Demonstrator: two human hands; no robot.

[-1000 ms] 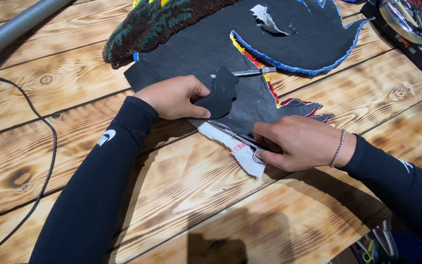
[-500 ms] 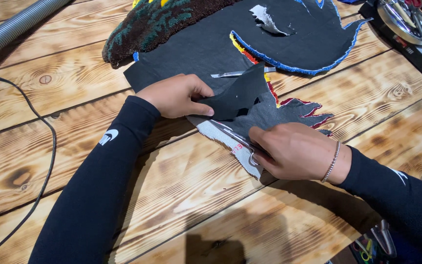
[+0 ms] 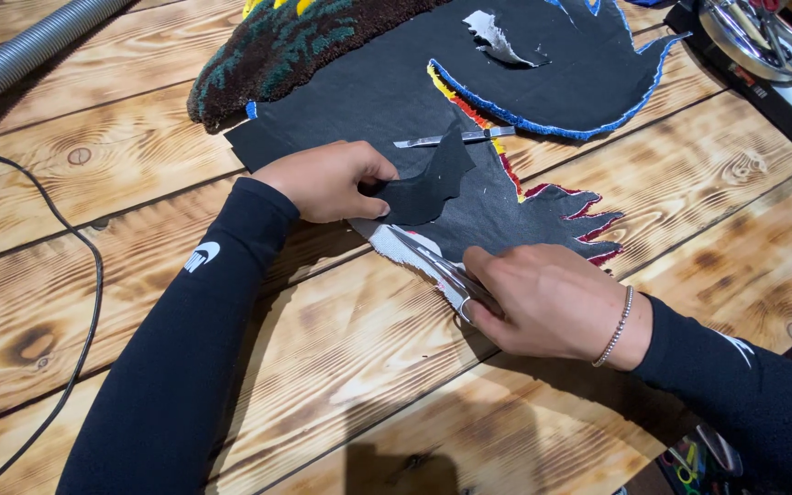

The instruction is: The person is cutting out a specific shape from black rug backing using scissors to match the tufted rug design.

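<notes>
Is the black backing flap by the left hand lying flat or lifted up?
Lifted. The left hand pinches the black flap and holds it curled up off the rug, while the right hand runs scissors underneath.

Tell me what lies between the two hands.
In the head view, scissors and the rug's pale edge lie between the left hand and right hand.
</notes>
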